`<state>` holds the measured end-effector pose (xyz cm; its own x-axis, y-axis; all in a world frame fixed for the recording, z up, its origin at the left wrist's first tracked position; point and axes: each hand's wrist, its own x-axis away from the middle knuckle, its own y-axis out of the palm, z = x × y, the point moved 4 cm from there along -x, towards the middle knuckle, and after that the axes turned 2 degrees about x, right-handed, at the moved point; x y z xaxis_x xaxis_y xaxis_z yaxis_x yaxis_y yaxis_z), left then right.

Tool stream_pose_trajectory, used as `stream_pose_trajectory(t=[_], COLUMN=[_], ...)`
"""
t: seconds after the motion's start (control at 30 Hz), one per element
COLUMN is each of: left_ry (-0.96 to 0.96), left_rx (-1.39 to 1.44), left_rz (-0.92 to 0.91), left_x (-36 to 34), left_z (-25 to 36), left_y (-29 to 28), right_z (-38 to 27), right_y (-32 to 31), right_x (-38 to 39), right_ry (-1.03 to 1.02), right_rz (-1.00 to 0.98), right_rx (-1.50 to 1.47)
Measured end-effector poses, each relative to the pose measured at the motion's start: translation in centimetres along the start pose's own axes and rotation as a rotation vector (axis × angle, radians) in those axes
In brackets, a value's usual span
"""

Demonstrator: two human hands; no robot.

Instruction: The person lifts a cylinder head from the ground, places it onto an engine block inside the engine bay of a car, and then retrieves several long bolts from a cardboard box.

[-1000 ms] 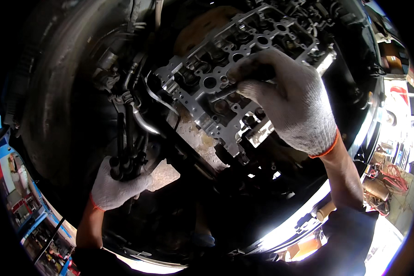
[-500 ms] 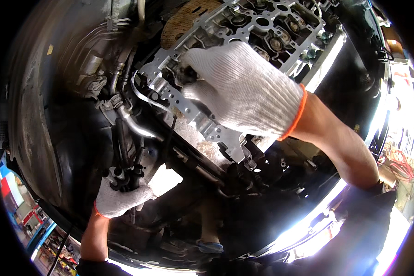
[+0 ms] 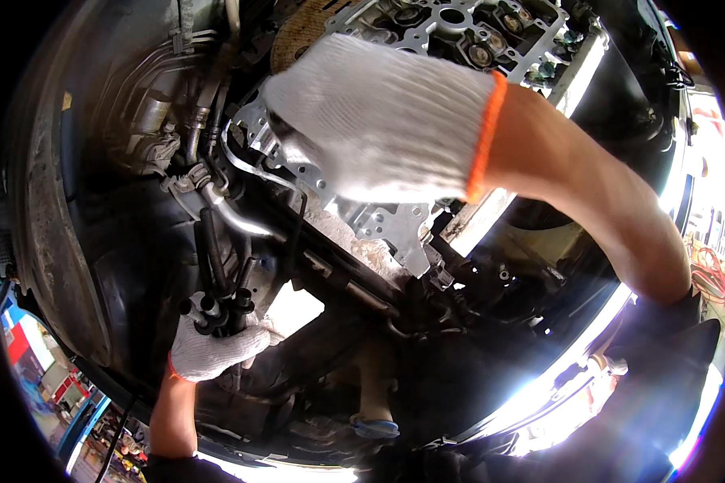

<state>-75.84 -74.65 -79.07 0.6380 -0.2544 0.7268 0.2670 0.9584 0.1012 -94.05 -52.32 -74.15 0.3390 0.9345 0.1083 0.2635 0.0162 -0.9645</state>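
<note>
My left hand, in a white knitted glove with an orange cuff, is closed around several black tube-shaped parts in the lower left. Their long shafts point upward past the fingers. My right hand, gloved alike, is held over the near left part of a silver cylinder head. Its fingers are curled and partly blurred. What they hold, if anything, is hidden beneath the glove. Round bores and valve parts show on the far side of the cylinder head.
Bent metal pipes and hoses run left of the cylinder head. A round brown piece lies behind it. Beside my left hand is a bright white patch. Lower down a foot in a blue sandal shows. The car body's edge curves around everything.
My right hand has moved left and slightly up over the cylinder head, and turned so its back covers more of it. My left hand keeps its hold on the black tube-shaped parts.
</note>
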Motion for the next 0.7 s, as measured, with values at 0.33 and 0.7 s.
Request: stream_pose_trajectory(t=[0.33, 0.7], left_ry=[-0.007, -0.040], left_rx=[0.021, -0.014], left_rz=[-0.010, 0.030], left_x=[-0.5, 0.1], left_z=[0.2, -0.6], left_y=[0.6, 0.1], right_z=[2.8, 2.4], right_y=[0.9, 0.6], right_x=[-0.6, 0.3], right_ry=[0.023, 0.257], right_rz=[0.111, 0.004], right_rx=[-0.110, -0.224])
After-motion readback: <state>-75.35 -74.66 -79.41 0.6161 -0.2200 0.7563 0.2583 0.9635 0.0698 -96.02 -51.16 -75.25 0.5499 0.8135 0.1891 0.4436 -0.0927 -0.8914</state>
